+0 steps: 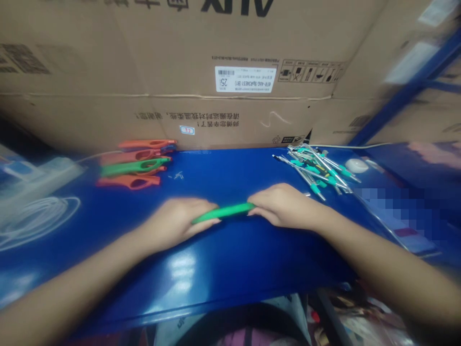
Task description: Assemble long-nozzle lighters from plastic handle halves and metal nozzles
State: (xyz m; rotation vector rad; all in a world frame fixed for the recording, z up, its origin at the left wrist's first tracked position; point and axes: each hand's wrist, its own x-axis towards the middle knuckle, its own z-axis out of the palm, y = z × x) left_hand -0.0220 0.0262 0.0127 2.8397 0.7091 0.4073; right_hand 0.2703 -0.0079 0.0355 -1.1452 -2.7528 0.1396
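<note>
Evidently, the green piece was pinched at either end by closed fingers of the left hand and right hand, over the blue surface. If either grip was loosened, it could have been dropped. Behind the piece were seen orange handles leftward, thin rods rightward and, farthest, a cardboard box.

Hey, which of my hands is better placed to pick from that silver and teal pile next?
Probably your right hand: it is nearer the silver and teal pile. Your left hand sits farther off, and both grip the green piece.
</note>
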